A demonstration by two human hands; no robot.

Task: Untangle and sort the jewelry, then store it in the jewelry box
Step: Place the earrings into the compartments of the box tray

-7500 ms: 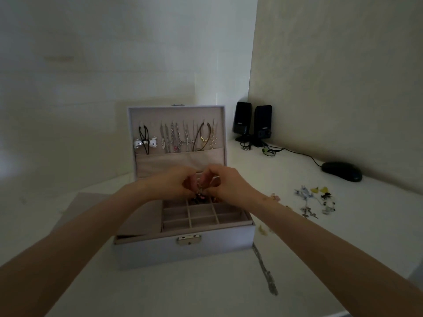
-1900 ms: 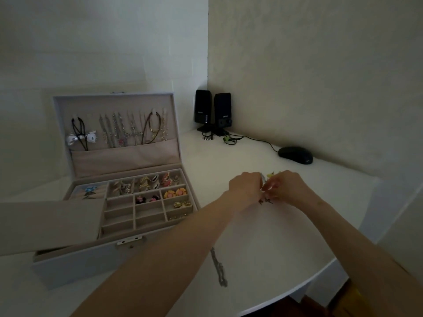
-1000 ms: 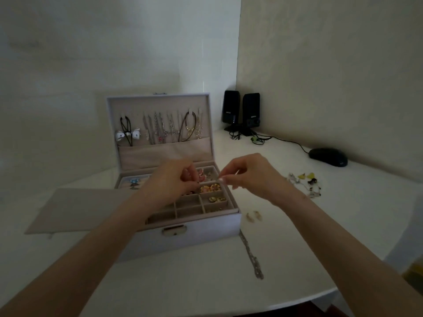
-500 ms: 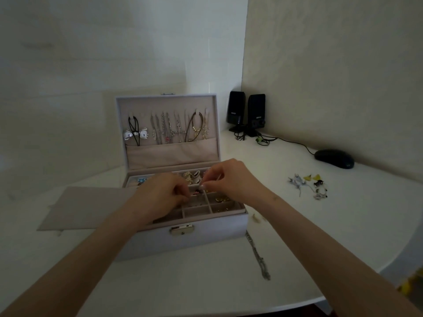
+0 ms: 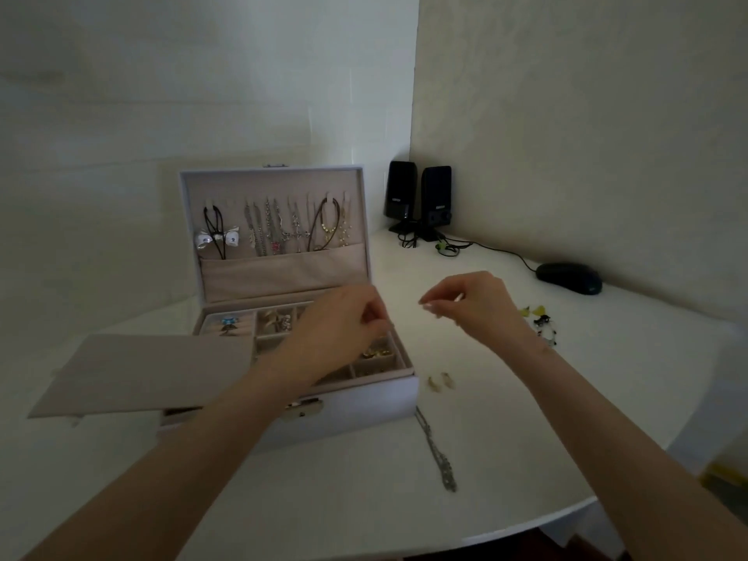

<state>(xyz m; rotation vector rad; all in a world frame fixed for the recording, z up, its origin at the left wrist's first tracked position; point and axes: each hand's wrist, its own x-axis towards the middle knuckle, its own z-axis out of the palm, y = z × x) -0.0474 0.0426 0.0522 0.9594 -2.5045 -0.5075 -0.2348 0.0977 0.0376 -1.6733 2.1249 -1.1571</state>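
The white jewelry box (image 5: 356,402) stands open, with several necklaces (image 5: 283,228) hanging inside its raised lid. Its divided tray holds rings and earrings (image 5: 279,321). My left hand (image 5: 344,330) hovers over the tray's right compartments with the fingers curled down; whether it holds a piece is hidden. My right hand (image 5: 473,305) is raised just right of the box, thumb and fingertips pinched together with nothing visible between them. A small tangle of loose jewelry (image 5: 542,323) lies on the table behind my right wrist. Two small pale earrings (image 5: 441,382) and a silver chain (image 5: 437,451) lie by the box's right front corner.
A beige flat insert (image 5: 141,370) rests across the box's left side and sticks out over the table. Two black speakers (image 5: 421,204) with cables stand in the wall corner, and a black mouse (image 5: 568,277) lies at the right. The table's rounded edge (image 5: 566,516) curves at lower right.
Both hands carried a piece from the loose pile to the box and met over the tray. Now they have parted: the right hand has pulled away to the right, the left stays over the compartments.
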